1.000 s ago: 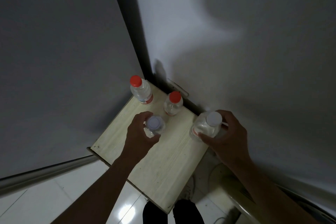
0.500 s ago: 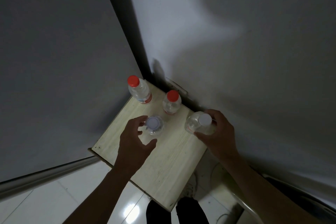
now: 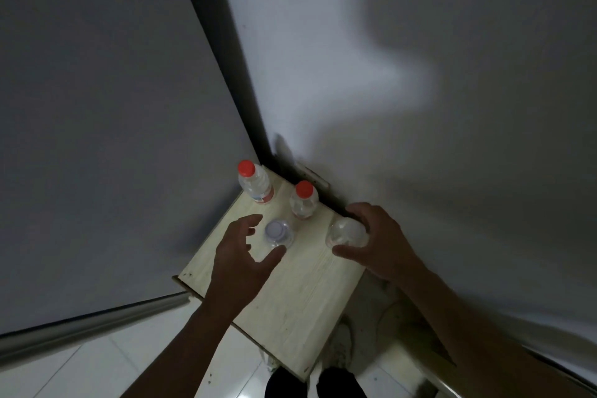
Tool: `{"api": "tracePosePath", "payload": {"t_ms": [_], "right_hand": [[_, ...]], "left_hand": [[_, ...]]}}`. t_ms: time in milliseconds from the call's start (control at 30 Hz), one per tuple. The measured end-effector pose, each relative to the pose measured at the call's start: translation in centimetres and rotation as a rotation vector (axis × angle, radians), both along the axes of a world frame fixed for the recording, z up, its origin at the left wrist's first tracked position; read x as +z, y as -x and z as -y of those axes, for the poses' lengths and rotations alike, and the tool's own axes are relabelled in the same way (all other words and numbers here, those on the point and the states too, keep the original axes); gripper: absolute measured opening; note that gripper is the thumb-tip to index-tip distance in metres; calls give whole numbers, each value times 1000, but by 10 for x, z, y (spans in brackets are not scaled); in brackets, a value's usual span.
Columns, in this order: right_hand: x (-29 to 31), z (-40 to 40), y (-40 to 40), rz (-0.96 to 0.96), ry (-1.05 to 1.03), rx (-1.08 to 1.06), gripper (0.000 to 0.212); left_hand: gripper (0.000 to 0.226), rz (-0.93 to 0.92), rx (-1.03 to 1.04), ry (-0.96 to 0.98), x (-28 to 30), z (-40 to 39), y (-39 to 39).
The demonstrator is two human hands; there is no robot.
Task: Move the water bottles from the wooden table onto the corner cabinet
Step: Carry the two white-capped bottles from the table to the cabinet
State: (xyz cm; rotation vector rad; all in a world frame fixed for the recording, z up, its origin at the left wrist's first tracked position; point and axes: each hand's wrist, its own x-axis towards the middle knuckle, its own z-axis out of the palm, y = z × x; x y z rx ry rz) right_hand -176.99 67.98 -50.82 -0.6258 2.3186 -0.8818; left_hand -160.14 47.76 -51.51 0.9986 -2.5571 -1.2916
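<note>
Cabinet top (image 3: 290, 300); bottles (image 3: 347, 231) between hands (image 3: 239, 255)

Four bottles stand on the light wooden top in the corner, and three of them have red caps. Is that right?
Not quite. The head view shows four bottles on the wooden top, but only two have red caps: the back left one and the one beside it. The bottle by the left hand has a pale cap; the fourth sits by the right hand.
</note>
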Motion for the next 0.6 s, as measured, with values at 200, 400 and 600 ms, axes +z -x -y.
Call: {"api": "tracePosePath", "payload": {"t_ms": [200,400,600], "right_hand": [[89,16,11,-78,50,63,53],[182,13,14,-188,-22,223,61],[250,3,8,-303,40,213,70]], "left_hand": [[54,3,32,41,70,8,19],[43,-11,-37,279,155,14,31],[52,16,-119,447,230,15,33]]}}
